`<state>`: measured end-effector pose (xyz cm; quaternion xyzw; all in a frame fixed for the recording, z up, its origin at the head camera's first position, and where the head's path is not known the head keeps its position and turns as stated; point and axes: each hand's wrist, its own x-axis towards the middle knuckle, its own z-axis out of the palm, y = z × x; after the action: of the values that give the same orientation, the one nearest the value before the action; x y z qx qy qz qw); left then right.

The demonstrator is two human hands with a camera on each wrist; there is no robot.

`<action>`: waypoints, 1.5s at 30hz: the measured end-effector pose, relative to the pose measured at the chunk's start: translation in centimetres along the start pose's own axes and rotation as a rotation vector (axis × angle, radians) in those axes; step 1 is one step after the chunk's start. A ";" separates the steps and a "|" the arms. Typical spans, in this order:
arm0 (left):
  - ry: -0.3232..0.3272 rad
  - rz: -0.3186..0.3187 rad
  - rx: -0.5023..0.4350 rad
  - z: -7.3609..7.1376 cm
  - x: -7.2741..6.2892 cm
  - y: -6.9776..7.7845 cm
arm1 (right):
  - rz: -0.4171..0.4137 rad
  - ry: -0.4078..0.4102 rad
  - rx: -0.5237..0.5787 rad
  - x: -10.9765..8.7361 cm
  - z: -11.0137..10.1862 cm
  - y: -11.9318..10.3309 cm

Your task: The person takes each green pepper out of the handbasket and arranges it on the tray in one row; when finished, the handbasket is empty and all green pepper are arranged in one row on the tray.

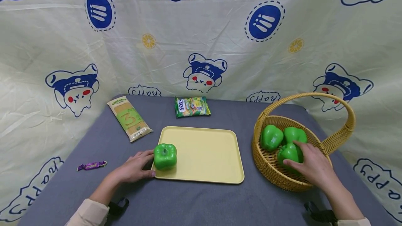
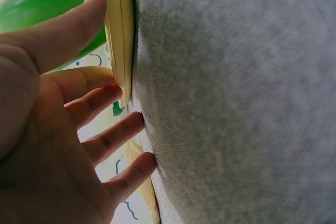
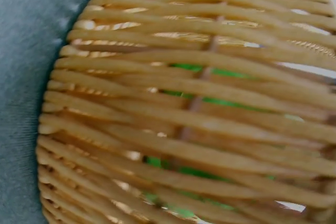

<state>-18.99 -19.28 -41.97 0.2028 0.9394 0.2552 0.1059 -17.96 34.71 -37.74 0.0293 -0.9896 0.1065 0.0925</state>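
Observation:
A green bell pepper [image 1: 165,156] stands on the left end of a pale yellow tray [image 1: 207,156]. My left hand [image 1: 138,166] is at the tray's left edge, beside that pepper. In the left wrist view its thumb [image 2: 79,22] and fingers are extended, with fingertips at the tray's rim [image 2: 119,35]. My right hand [image 1: 314,165] reaches into a wicker basket [image 1: 267,170], thumb and fingers around the nearest green bell pepper [image 1: 288,153]. Two more peppers lie beside it. The right wrist view is filled by the basket's woven side [image 3: 184,108], which hides that hand.
A noodle packet [image 1: 130,118] lies at the back left and a green FOX'S candy bag [image 1: 192,107] behind the tray. A purple wrapped candy [image 1: 91,165] is left of my left hand. The basket's tall handle [image 1: 348,121] arches over its right side. Patterned cloth [image 1: 220,27] surrounds the grey table.

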 end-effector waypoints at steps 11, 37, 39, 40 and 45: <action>0.009 0.007 0.009 0.0 -0.1 0.1 | 0.026 0.033 0.028 -0.6 -1.6 -1.6; 0.004 0.013 -0.001 0.0 -0.1 0.1 | -0.096 0.187 0.150 -2.6 -4.3 -6.1; 0.004 0.016 -0.001 0.0 -0.1 0.1 | -0.121 0.196 0.167 -2.8 -4.2 -6.5; 0.005 0.018 -0.001 0.0 -0.1 0.1 | -0.130 0.199 0.173 -2.8 -4.2 -6.7; 0.003 0.019 -0.001 0.0 -0.1 0.1 | -0.170 0.215 0.202 -2.9 -3.6 -7.6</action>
<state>-18.84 -19.28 -41.90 0.2113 0.9375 0.2569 0.1023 -13.86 28.16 -33.22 0.1106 -0.9522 0.1998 0.2030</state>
